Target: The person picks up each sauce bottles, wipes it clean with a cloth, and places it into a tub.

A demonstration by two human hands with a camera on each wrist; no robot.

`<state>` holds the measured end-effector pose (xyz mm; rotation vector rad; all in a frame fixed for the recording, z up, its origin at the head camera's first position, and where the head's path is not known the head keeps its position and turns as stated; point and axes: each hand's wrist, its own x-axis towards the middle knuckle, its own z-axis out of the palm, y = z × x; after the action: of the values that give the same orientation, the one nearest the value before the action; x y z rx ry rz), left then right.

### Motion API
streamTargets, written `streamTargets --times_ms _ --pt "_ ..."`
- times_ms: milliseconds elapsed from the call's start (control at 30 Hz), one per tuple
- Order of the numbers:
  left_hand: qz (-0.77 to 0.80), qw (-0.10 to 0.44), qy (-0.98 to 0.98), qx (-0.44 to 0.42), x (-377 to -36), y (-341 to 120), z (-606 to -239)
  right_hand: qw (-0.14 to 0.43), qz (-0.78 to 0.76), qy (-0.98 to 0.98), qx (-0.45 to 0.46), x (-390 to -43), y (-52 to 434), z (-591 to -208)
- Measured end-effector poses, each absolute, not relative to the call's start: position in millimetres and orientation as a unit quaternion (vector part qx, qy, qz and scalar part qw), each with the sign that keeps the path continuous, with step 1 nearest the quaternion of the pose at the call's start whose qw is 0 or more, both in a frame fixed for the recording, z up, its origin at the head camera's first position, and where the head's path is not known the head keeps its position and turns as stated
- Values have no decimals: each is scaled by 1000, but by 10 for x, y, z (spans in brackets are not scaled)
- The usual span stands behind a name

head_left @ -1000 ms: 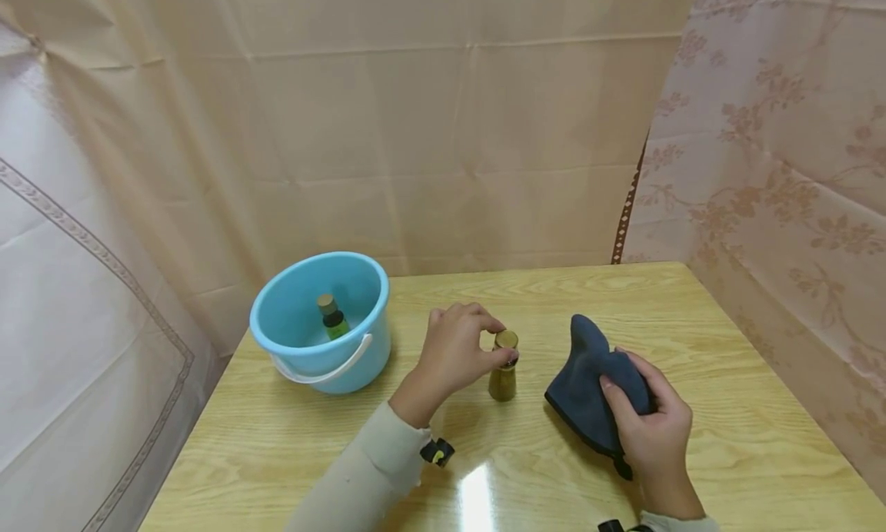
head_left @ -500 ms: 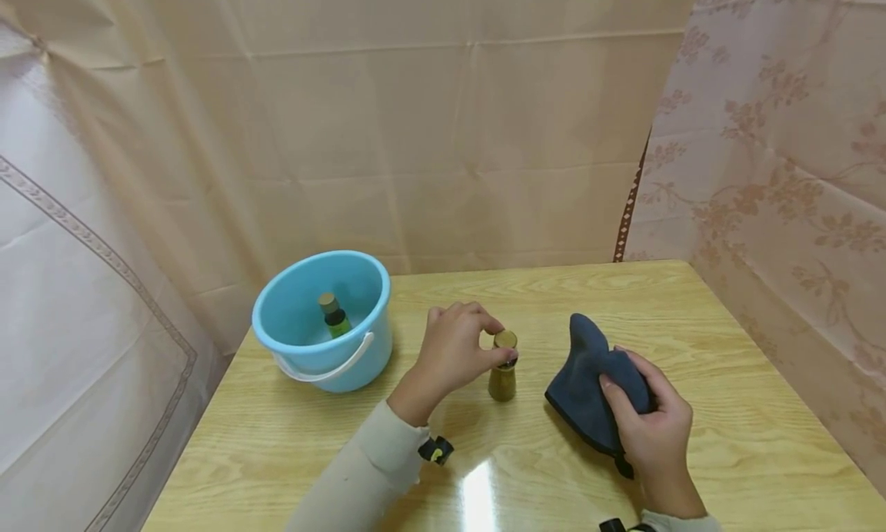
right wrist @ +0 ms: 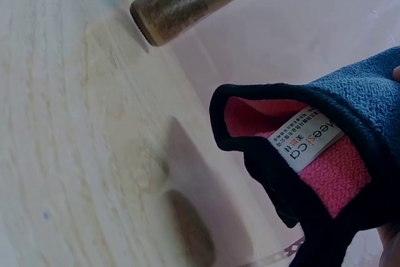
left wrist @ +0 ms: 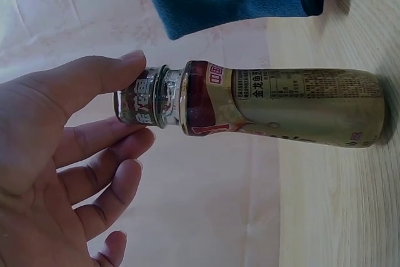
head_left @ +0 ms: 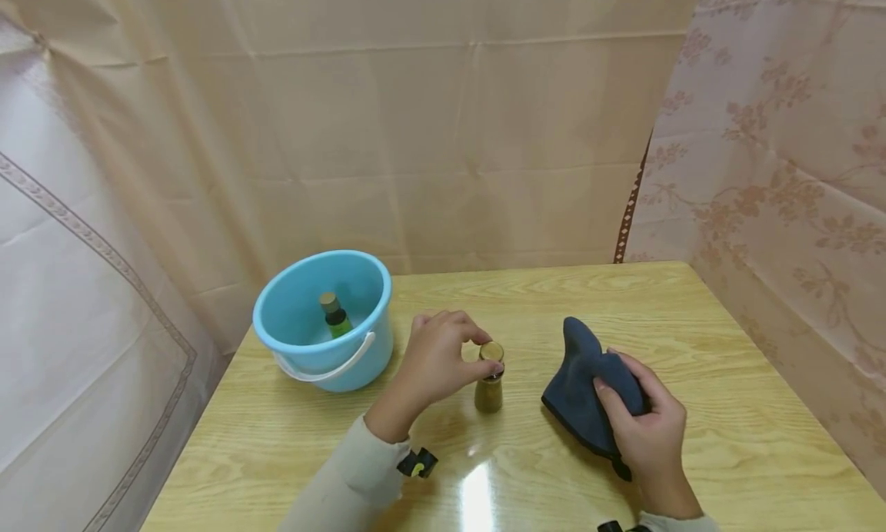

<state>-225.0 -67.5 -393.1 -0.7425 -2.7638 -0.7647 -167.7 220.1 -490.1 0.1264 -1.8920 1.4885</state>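
Note:
A small olive-gold bottle stands upright in the middle of the wooden table. My left hand pinches its capped neck; the left wrist view shows thumb and fingers around the bottle at the cap. My right hand grips a dark blue cloth mitt that rests on the table to the right of the bottle. The right wrist view shows the mitt with a pink lining and a white label, and the bottle beyond it.
A light blue bucket with a white handle stands at the back left of the table, with a green bottle upright inside. Beige curtains close in the table at the back and on both sides.
My left hand has slid the gold bottle a little nearer and leftward on the table. My right hand with the mitt has shifted slightly the same way.

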Motion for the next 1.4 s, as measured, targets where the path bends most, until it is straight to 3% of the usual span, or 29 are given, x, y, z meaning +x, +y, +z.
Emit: streamTargets --times_ms 433,1000,1200,1400 --pt "-287 65 -923 -246 -2073 -774 -3896 348 572 -741 55 -1667 2150 -4904" --pt "-366 79 -893 -249 -2092 -813 -4109 346 576 -735 91 -1658 2042 -4883" --pt "-407 67 -880 -236 -2097 -857 -4216 325 588 -733 103 -1641 1934 -4862" --pt "-389 88 -886 -237 -2089 -863 -4176 300 575 -751 124 -1619 1838 -4711"
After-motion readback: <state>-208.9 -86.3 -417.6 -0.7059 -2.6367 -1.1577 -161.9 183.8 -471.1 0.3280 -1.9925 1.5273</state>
